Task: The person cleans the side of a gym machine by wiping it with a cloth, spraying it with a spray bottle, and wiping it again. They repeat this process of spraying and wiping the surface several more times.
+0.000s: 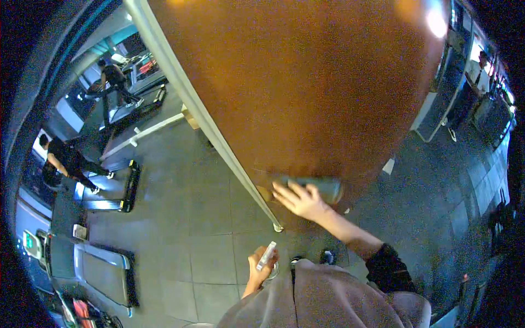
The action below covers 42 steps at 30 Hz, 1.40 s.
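My right hand (306,203) reaches up to the lower part of a large brown panel (317,109), its fingers laid over a blurred grey-blue pad (326,188) against the surface. Motion smear hides exactly what kind of pad it is. Lower down, beside the panel's bottom corner, my left hand (260,266) is closed around a small whitish object (267,255) with a narrow upright top. Its lower part is covered by my fingers, so its kind cannot be made out.
A pale metal frame edge (210,131) runs along the panel's left side. Treadmills (104,270) stand to the left, with one person (65,158) on a treadmill and another behind. At right, a person (476,82) is near dark equipment. Grey tiles (210,257) cover the floor.
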Tool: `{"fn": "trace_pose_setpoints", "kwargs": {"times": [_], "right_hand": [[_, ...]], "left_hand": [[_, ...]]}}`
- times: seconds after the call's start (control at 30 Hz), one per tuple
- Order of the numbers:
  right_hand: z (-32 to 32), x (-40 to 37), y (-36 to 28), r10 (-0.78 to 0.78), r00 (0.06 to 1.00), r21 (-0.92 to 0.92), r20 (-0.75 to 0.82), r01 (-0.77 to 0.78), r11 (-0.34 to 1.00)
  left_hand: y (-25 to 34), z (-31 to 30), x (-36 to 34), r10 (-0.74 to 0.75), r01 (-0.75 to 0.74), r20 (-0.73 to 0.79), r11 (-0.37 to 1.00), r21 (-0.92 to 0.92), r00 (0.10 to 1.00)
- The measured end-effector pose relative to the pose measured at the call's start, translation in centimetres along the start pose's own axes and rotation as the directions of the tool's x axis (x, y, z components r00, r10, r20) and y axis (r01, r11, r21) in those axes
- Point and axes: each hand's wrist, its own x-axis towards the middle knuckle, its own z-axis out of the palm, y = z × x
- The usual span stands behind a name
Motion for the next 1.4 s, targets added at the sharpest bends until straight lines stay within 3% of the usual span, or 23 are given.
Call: {"fn": "trace_pose_setpoints", "kwargs": {"times": [0.07, 0.1, 0.13, 0.17, 0.2, 0.3, 0.43, 0.53, 0.57, 0.67, 0.77, 0.87, 0.93, 0.97, 1.03, 1.1, 1.13, 1.2, 1.23, 1.27, 1.33, 1.4], "right_hand": [[4.2, -7.9, -3.4, -0.203, 0.966, 0.01, 0.163, 0.204, 0.979], [5.9, -10.8, -3.1, -0.395, 0.894, -0.051, 0.214, 0.414, 0.909], [6.7, -13.0, -2.9, -0.559, 0.783, -0.09, 0.272, 0.6, 0.795], [6.9, -13.9, -2.8, -0.487, 0.834, 0.11, 0.258, 0.476, 0.873], [6.9, -13.6, -2.4, -0.361, 0.932, 0.204, 0.038, 0.346, 0.916], [2.0, -6.8, 2.4, -0.147, 0.978, 0.1, -0.147, 0.162, 0.982], [-4.0, 2.5, 9.1, 0.071, 0.887, -0.003, -0.457, -0.082, 0.997], [-8.3, 8.7, 14.3, 0.295, 0.801, 0.046, -0.521, -0.319, 0.947], [-8.8, 10.4, 15.4, 0.348, 0.741, 0.106, -0.575, -0.354, 0.929], [-9.0, 11.1, 14.4, 0.373, 0.72, 0.151, -0.585, -0.356, 0.922], [-4.6, 5.3, 7.6, 0.257, 0.868, 0.042, -0.425, -0.265, 0.963], [1.4, -5.3, -1.8, 0.053, 0.996, 0.079, -0.075, -0.047, 0.996], [5.9, -12.8, -5.9, -0.168, 0.969, 0.257, 0.179, 0.119, 0.959], [8.4, -16.5, -5.8, -0.303, 0.929, 0.256, 0.213, 0.247, 0.935], [8.4, -16.9, -4.7, -0.431, 0.871, 0.252, 0.235, 0.373, 0.893], [7.0, -16.4, -2.0, -0.347, 0.93, 0.353, 0.12, 0.287, 0.891], [5.0, -14.6, -0.1, -0.358, 0.932, 0.307, 0.061, 0.324, 0.895], [0.4, -9.6, 3.5, -0.197, 0.975, 0.244, -0.099, 0.216, 0.946], [-1.5, -6.9, 5.5, -0.129, 0.967, 0.139, -0.218, 0.162, 0.977], [-3.2, -4.5, 7.5, -0.068, 0.939, 0.048, -0.336, 0.089, 0.995], [-6.9, -0.4, 12.3, 0.096, 0.922, 0.098, -0.375, -0.064, 0.993], [-7.7, 3.5, 15.5, 0.258, 0.728, 0.151, -0.636, -0.211, 0.966]], "left_hand": [[0.4, 0.2, 0.5, 0.15, -0.148, -0.038, 0.988, 0.054, 0.988], [1.4, 0.2, 0.4, 0.235, -0.231, -0.034, 0.968, 0.095, 0.971], [1.9, 0.1, 0.3, 0.23, -0.226, -0.028, 0.969, 0.101, 0.973], [2.2, 0.0, 0.2, 0.197, -0.194, -0.023, 0.977, 0.083, 0.98], [2.3, -0.1, 0.1, 0.165, -0.163, -0.017, 0.984, 0.066, 0.986], [1.1, -0.3, 0.4, 0.27, -0.271, 0.022, 0.96, 0.074, 0.963], [-0.1, -0.5, -0.4, 0.163, -0.163, 0.029, 0.986, 0.019, 0.986], [0.2, -0.6, -0.2, 0.014, -0.012, 0.042, 0.998, -0.056, 0.999], [0.0, -0.6, 0.1, 0.027, -0.026, 0.054, 0.999, -0.02, 0.998], [0.9, -0.7, 0.2, 0.074, -0.078, 0.091, 0.996, 0.037, 0.993], [1.8, -0.5, 1.1, 0.141, -0.151, 0.129, 0.986, 0.071, 0.982], [2.7, 0.2, 0.5, 0.217, -0.231, 0.114, 0.965, 0.121, 0.969], [3.0, 0.8, 0.1, 0.228, -0.224, 0.107, 0.974, -0.041, 0.968], [3.6, 1.1, 0.1, 0.209, -0.212, 0.118, 0.977, 0.014, 0.971], [3.0, 1.0, -0.2, 0.197, -0.201, 0.098, 0.979, 0.031, 0.975], [2.6, 1.0, -0.7, 0.182, -0.186, 0.093, 0.982, 0.042, 0.979], [2.4, 1.0, -1.0, 0.166, -0.171, 0.074, 0.983, 0.073, 0.983], [2.2, 1.0, -1.5, 0.147, -0.151, 0.049, 0.983, 0.101, 0.988], [1.9, 1.1, -1.7, 0.206, -0.21, 0.042, 0.971, 0.117, 0.978], [1.4, 1.0, -2.1, 0.258, -0.261, 0.038, 0.956, 0.136, 0.965], [0.1, 1.2, -2.5, 0.177, -0.178, 0.015, 0.981, 0.083, 0.984], [1.1, 1.5, -2.3, 0.124, -0.127, 0.037, 0.987, 0.096, 0.992]]}}
